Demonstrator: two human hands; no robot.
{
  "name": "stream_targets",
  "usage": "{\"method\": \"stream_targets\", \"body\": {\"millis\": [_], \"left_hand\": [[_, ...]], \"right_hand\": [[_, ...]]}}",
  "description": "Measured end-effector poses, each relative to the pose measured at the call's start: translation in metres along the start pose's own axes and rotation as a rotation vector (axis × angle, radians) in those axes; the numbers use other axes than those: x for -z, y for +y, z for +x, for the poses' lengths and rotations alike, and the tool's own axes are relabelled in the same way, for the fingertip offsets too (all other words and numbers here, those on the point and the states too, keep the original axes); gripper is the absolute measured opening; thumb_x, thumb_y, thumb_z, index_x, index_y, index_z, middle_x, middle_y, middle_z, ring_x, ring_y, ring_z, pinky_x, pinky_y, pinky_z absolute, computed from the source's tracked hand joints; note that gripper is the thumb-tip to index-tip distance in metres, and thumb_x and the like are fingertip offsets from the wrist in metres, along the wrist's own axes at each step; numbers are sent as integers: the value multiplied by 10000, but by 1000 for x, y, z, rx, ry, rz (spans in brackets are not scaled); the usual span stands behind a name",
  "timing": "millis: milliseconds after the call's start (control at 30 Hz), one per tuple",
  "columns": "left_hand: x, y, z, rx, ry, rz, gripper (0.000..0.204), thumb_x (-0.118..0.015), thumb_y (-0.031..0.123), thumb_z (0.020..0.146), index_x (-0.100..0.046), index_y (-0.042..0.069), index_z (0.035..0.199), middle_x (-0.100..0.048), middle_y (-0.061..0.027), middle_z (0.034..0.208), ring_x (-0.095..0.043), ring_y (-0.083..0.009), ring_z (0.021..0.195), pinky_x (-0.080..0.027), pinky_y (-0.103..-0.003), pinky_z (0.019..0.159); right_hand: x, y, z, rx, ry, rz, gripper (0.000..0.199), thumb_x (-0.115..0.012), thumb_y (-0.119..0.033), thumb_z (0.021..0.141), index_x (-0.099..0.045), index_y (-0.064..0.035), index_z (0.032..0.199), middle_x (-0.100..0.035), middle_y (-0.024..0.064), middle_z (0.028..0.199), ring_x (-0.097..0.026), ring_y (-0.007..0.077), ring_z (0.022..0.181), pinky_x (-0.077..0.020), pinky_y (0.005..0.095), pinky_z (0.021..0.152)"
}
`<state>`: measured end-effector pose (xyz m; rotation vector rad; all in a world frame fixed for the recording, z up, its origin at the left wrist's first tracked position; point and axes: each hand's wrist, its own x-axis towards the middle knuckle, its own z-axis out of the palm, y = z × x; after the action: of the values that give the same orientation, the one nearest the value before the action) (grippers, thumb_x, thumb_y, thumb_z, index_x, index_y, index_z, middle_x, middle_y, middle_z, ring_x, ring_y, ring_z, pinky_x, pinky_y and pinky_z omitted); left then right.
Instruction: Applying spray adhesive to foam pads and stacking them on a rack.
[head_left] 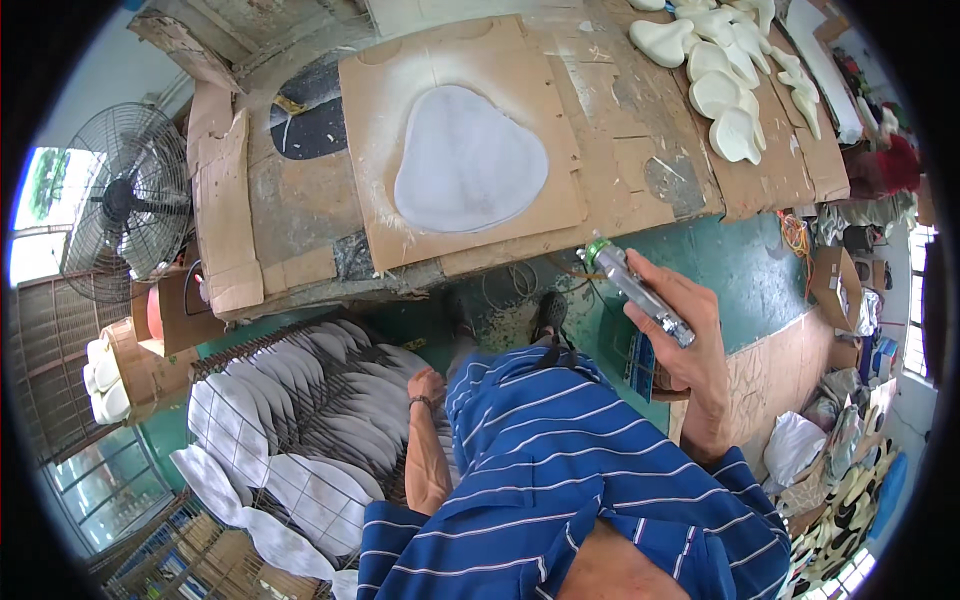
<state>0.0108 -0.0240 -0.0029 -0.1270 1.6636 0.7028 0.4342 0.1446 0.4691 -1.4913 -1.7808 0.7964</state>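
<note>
My right hand (690,318) is closed around a silver spray gun (645,296) with a green nozzle end, held just off the front edge of the workbench. Ahead of it, a white rounded pad (470,165), roughly triangular, lies flat on a square cardboard sheet (362,130). A pale spray haze marks the cardboard around the pad. My left hand (427,386) hangs low beside my body with its fingers curled in, and nothing shows in it. Right beside it stands a wire rack (200,385) filled with rows of similar white pads (285,375).
Cream molded pieces (715,90) are grouped on the workbench (640,140) at the far right. A large fan (120,200) stands at the left. Boxes and a white bag (795,447) line the right side. A hose (510,290) lies on the floor under the bench.
</note>
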Motion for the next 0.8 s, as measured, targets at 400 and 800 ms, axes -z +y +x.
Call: {"method": "stream_targets", "body": {"millis": [400,800], "left_hand": [[-7,9,-6,-36,2,190,280,-632,5,914,-625,19,1193,-655,-111,810,-604,-254,587,-484,-360,499],[-3,0,18,15,-31,86,312,-623,13,914,-605,26,1225,-651,-129,798,-596,-246,589,-475,-383,489]], "right_hand": [[17,4,-16,-144,40,-127,560,-759,65,789,-659,-10,1335,-734,193,1065,-721,275,867,-545,313,772],[19,-8,-24,-36,62,-59,603,-758,72,749,-658,-16,1337,-728,191,1032,-724,305,835,-540,305,754]]}}
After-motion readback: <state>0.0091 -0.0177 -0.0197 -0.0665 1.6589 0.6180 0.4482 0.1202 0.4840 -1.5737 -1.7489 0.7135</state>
